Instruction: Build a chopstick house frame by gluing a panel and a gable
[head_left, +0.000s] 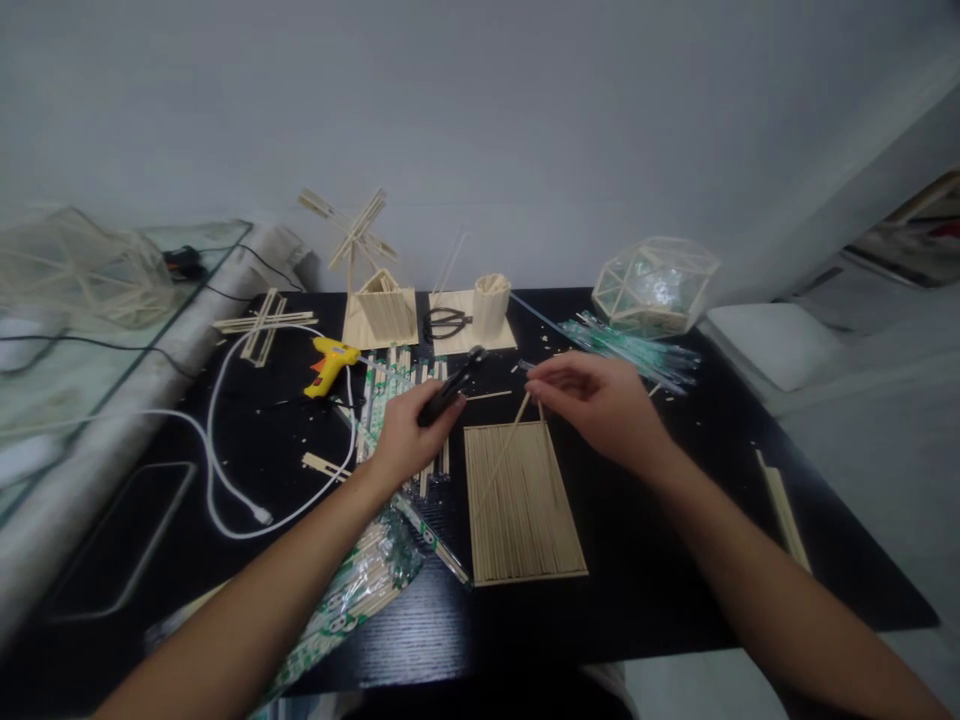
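Observation:
My left hand [409, 432] is closed around a black cutting tool [452, 390] whose tip points up and right. My right hand [592, 400] pinches the top end of a thin wooden stick [504, 452] that slants down over a flat panel of glued sticks [521, 502] lying on the black table [675, 560]. Both hands hover just above the panel's far edge, a short gap between them.
A yellow glue gun [328, 364] with a white cable [217, 480] lies left. Behind stand a stick windmill house [379, 305], a stick cup [491, 303], black scissors [445, 322] and a geometric glass frame [654, 285]. Packs of sticks [360, 585] lie near the front.

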